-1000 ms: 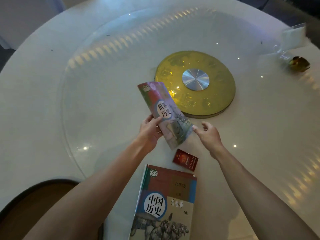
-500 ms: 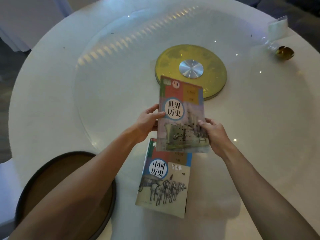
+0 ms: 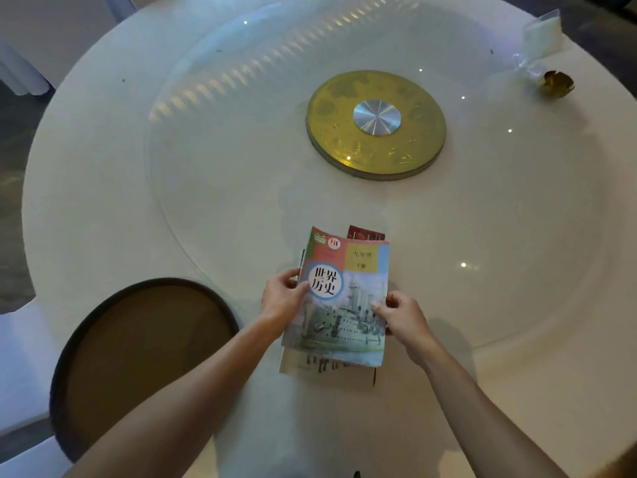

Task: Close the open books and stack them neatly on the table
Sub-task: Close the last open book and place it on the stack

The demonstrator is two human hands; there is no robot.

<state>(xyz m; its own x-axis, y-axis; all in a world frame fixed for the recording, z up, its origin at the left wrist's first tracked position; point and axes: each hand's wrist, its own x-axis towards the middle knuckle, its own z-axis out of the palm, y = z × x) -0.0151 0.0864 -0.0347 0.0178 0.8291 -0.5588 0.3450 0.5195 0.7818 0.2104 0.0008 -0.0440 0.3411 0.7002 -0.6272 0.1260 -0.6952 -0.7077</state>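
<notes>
From the head camera, you have the top book [image 3: 344, 298], the closed one with the warship cover, pinched at both long edges: your left hand [image 3: 283, 297] has its grip clamped on the spine side, thumb on the cover, and your right hand [image 3: 401, 313] has its grip clamped on the open-page side. It sits over the lower book [image 3: 324, 369], which lies closed on the white bench [image 3: 103, 188] and shows only a strip at its near edge.

That strip is the warning: the two are not yet square. If you let go now, the stack stays offset. The covers look glossy, so a push to align may slide the lower book toward the bench edge near you. A small red booklet [image 3: 365, 232] peeks out at the far edge; the top corner could ride up on it and leave the stack tilted.
</notes>
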